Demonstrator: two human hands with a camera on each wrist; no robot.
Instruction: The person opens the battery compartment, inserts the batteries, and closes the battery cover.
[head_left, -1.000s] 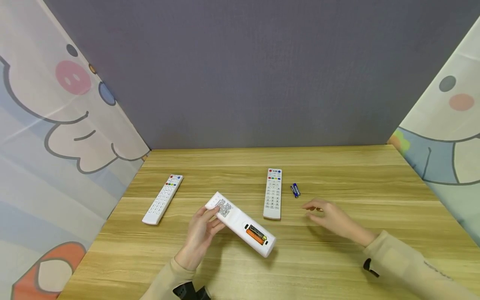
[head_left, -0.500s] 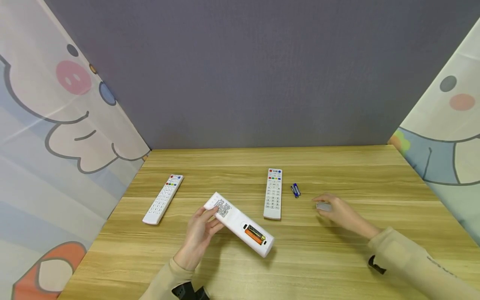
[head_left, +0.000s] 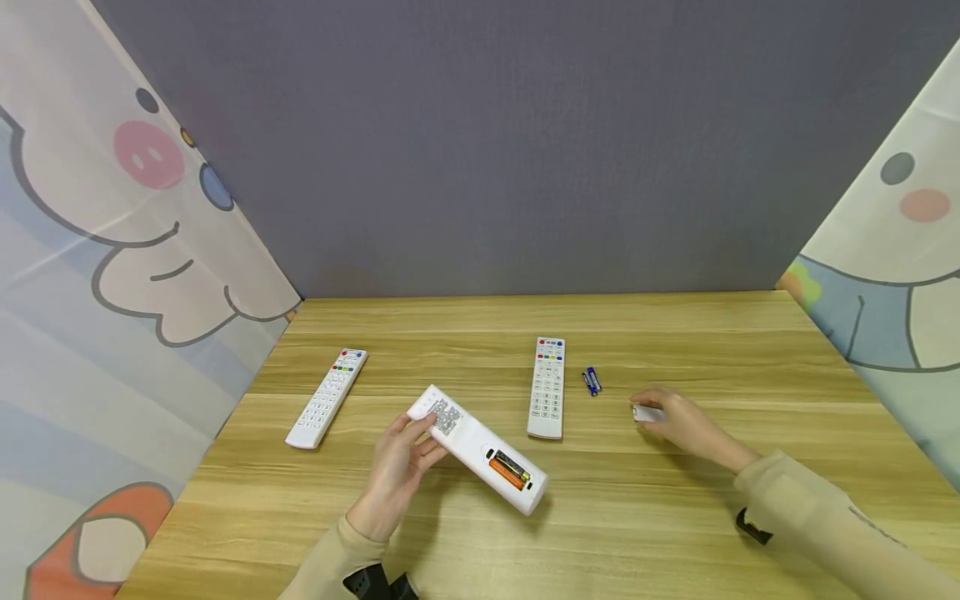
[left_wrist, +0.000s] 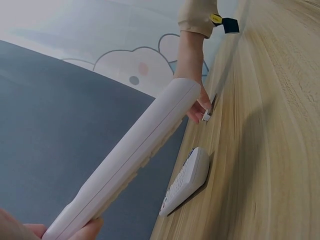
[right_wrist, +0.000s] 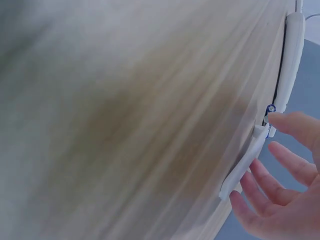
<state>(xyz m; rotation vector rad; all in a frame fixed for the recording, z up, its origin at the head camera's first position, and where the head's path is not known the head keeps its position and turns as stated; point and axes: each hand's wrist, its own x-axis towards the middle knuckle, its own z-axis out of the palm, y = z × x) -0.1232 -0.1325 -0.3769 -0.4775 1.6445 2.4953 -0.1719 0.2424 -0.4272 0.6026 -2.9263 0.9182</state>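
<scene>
My left hand [head_left: 399,479] grips the top end of a white remote control [head_left: 480,450], turned back side up and raised off the table. Its battery bay is uncovered, with an orange battery [head_left: 507,474] and a black one [head_left: 514,463] inside. My right hand [head_left: 686,429], low over the table, holds a small white battery cover [head_left: 647,413] at its fingertips. In the right wrist view the cover [right_wrist: 245,165] appears edge-on beside the fingers. Left of that hand lie two blue batteries [head_left: 592,382]; their far part is hidden behind fingers in the right wrist view.
A second white remote [head_left: 547,387] lies buttons up at the middle of the wooden table [head_left: 675,333]. Another remote [head_left: 327,398] lies slanted at the left. A grey panel [head_left: 525,167] rises behind the table, with cartoon-printed cloth [head_left: 90,275] along the sides.
My right hand has moved a little to the right, and the battery cover has come into sight at its fingertips. The left hand and its remote have hardly moved.
</scene>
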